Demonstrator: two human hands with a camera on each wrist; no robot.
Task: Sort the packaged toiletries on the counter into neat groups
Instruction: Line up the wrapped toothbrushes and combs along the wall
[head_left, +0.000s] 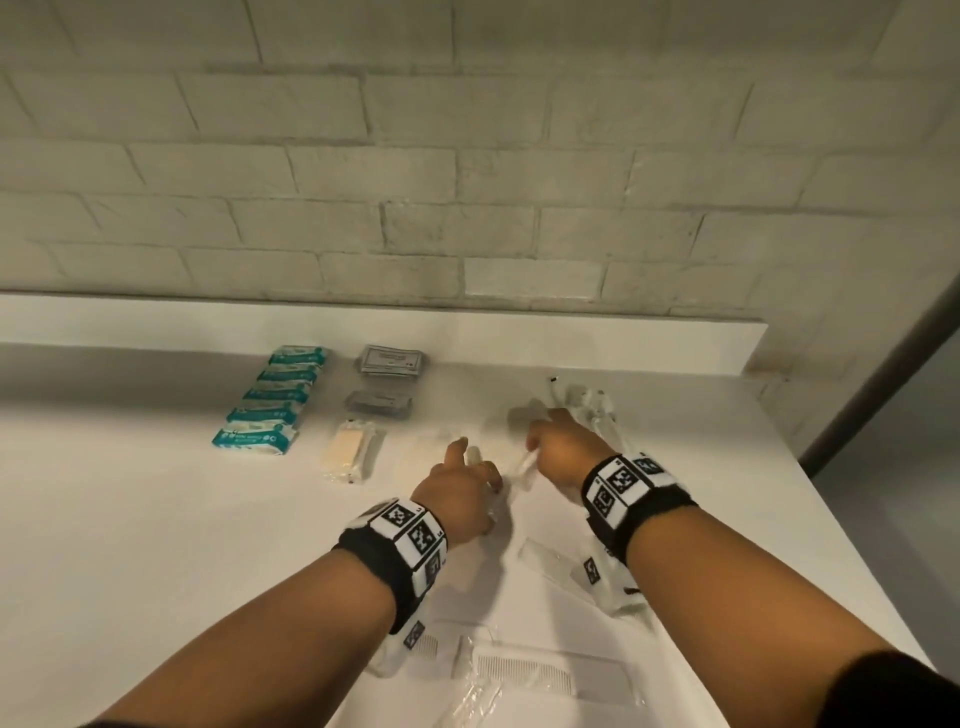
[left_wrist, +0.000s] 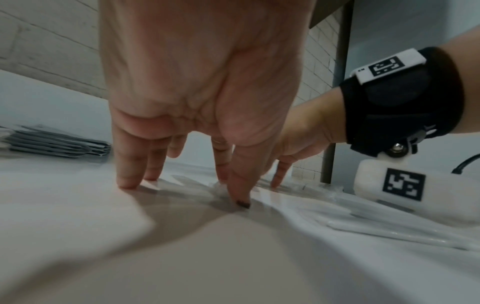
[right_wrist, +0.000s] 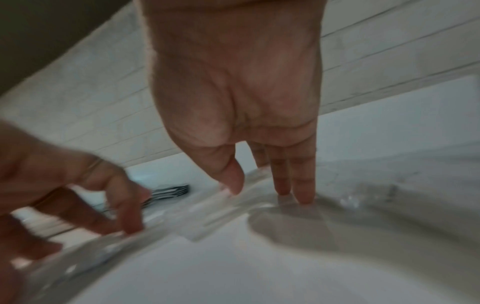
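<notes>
A long clear-wrapped packet (head_left: 523, 465) lies on the white counter (head_left: 156, 519) between my hands. My left hand (head_left: 467, 460) stands over its near end with straight fingers (left_wrist: 127, 176), tips down on the counter and plastic. My right hand (head_left: 537, 441) touches the far end, its thumb (right_wrist: 232, 183) and straight fingers on the wrap (right_wrist: 207, 222). Neither hand is curled round anything. Further left, several teal packets (head_left: 270, 400) lie in a column, beside stacked grey sachets (head_left: 389, 361) and a cream soap packet (head_left: 353, 449).
More clear-wrapped items (head_left: 589, 408) lie behind my right hand. Wrapped combs (head_left: 524, 670) and other clear packets (head_left: 558, 561) lie near the front edge, under my forearms. A brick wall (head_left: 467, 182) and raised ledge back the counter, which ends at the right.
</notes>
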